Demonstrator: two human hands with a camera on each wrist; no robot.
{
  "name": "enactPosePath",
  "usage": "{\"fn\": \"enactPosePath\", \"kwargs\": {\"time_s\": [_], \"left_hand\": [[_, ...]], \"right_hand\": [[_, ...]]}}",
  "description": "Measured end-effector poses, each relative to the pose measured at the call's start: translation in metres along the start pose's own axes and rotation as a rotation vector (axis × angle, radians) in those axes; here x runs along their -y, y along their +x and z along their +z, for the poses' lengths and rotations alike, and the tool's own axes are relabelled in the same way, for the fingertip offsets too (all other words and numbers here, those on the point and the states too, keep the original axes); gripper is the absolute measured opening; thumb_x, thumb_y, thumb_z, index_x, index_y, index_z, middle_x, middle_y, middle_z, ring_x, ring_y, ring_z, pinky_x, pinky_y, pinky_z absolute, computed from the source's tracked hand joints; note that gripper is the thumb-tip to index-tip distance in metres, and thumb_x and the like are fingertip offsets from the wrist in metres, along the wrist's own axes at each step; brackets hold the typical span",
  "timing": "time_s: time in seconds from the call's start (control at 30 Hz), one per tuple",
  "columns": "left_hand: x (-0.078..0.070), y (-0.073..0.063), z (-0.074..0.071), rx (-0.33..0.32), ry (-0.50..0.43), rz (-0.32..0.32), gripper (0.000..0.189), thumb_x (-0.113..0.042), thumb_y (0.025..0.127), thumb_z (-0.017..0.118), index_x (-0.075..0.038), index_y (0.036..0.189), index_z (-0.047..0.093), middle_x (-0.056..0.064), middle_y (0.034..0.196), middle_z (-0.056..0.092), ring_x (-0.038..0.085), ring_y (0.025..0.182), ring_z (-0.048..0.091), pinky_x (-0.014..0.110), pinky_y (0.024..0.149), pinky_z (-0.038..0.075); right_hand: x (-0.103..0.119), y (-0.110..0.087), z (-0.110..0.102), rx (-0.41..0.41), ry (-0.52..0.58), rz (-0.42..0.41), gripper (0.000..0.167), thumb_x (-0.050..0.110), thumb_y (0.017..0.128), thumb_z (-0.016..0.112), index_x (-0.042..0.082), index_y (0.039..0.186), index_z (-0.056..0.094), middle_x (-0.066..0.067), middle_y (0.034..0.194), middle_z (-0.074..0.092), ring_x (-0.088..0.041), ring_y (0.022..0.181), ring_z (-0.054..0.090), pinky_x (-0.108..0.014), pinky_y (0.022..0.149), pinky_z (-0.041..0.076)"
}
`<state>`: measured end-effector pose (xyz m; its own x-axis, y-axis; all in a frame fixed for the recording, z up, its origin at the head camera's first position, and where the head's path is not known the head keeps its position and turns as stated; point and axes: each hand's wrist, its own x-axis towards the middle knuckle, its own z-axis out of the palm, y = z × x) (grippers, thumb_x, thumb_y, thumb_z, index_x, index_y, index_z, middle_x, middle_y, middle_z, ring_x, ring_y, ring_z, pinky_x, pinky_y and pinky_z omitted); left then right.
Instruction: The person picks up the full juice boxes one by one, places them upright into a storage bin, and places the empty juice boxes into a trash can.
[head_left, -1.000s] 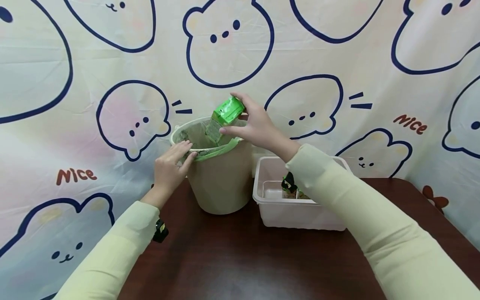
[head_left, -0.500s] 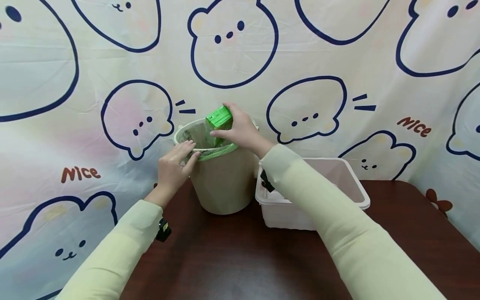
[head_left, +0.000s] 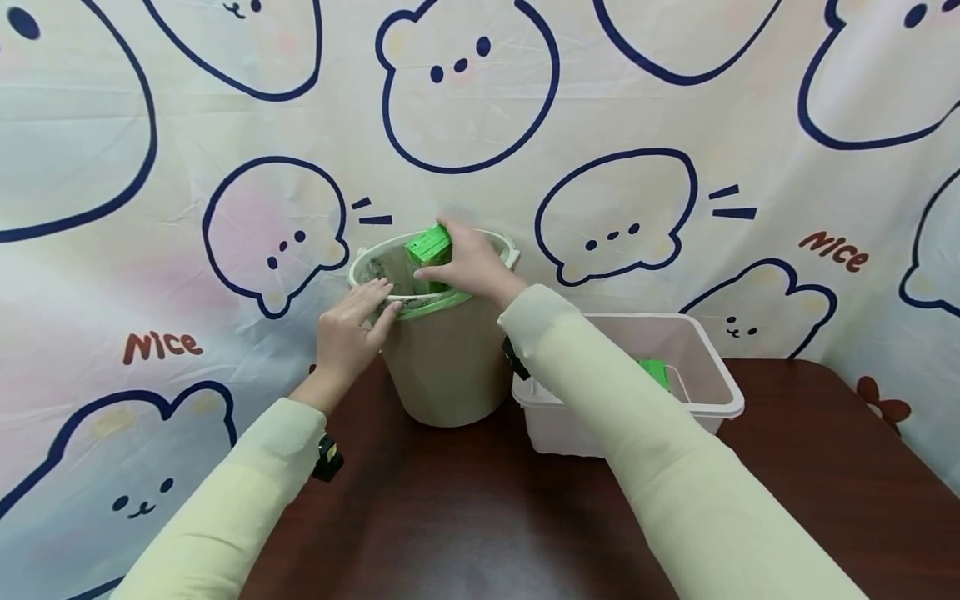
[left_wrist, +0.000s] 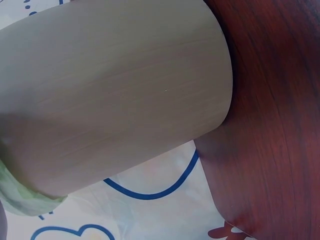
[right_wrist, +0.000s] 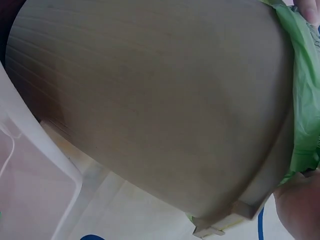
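The right hand (head_left: 472, 262) grips a small box (head_left: 429, 243) by its sides, bright green on top and see-through below. Its lower part dips into the mouth of a beige trash can (head_left: 450, 367), out of sight behind the near rim. A green bag (head_left: 431, 307) lines the can and folds over its edge. On the left side of that rim, the left hand (head_left: 348, 329) rests with its fingers straight and its thumb spread. In the right wrist view, part of the right hand (right_wrist: 300, 202) shows against the bag (right_wrist: 306, 95).
A pale pink plastic tub (head_left: 701, 367) stands right of the can, partly behind the right sleeve (head_left: 615, 425). Inside it shows a green-topped item (head_left: 655, 372). Both containers stand on a dark brown table (head_left: 480, 517), with a cartoon-printed cloth (head_left: 622, 108) hanging behind.
The right hand has moved left and down, lowering the green-topped box into the can's mouth. A green item in the tub now shows past the sleeve. The left hand stays on the rim.
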<state>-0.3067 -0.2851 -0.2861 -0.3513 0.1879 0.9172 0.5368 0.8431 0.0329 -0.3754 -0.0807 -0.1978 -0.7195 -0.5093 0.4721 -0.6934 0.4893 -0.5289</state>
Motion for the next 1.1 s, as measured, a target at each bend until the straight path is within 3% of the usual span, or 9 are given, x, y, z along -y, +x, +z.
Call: {"fn": "enactPosePath", "kwargs": {"time_s": [0.3,0.53,1.1], "left_hand": [[-0.0007,-0.0008,-0.0006,-0.003,0.002,-0.001,0.034,-0.017,0.086,0.074,-0.001,0.116,0.07,0.015,0.117,0.067,0.03,0.11,0.064,0.045,0.1,0.044],[-0.0012,-0.0003,-0.0005,0.001,0.005,-0.005,0.033,-0.017,0.087,0.074,-0.001,0.116,0.07,0.014,0.117,0.067,0.03,0.11,0.063,0.045,0.099,0.044],[-0.0014,-0.0001,-0.0014,0.008,0.014,0.008,0.034,-0.016,0.087,0.074,0.0,0.116,0.07,0.015,0.117,0.067,0.031,0.11,0.063,0.046,0.099,0.044]], "right_hand": [[0.0015,0.0046,0.0013,0.056,-0.048,0.035,0.085,0.037,0.081,0.079,0.003,0.146,0.036,-0.011,0.134,0.052,-0.019,0.113,0.052,-0.031,0.097,0.043],[0.0033,0.0045,0.0019,0.098,-0.072,0.055,0.088,0.038,0.083,0.078,0.001,0.148,0.033,-0.013,0.141,0.048,-0.021,0.123,0.048,-0.033,0.102,0.04],[-0.0027,0.0,-0.0045,0.091,-0.027,0.061,0.081,0.033,0.087,0.074,0.005,0.151,0.032,-0.014,0.146,0.044,-0.025,0.129,0.047,-0.035,0.102,0.042]]}}
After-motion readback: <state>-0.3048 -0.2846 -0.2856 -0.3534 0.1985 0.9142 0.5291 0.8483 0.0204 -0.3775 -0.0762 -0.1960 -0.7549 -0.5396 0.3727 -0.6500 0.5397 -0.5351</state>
